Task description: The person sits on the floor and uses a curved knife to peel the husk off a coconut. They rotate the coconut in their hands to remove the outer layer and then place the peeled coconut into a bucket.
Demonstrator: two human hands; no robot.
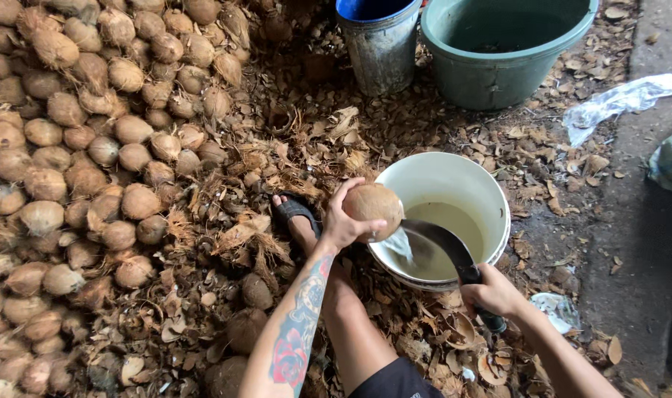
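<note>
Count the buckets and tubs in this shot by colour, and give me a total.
White bucket, holding cloudy liquid, below the coconut in the left hand: 1
Blue-rimmed metal bucket: 1
Green tub: 1
Total: 3

brown coconut (373, 207), white bucket (491, 193), green tub (498, 77)

Husked brown coconut (373, 207), seemingly cracked, spilling water above white bucket (454, 174).

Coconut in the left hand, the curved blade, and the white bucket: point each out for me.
coconut (373, 204): head view, middle of its brown husk.
curved blade (445, 243): head view, middle of the dark blade.
white bucket (439, 166): head view, far inner wall below the rim.
</note>
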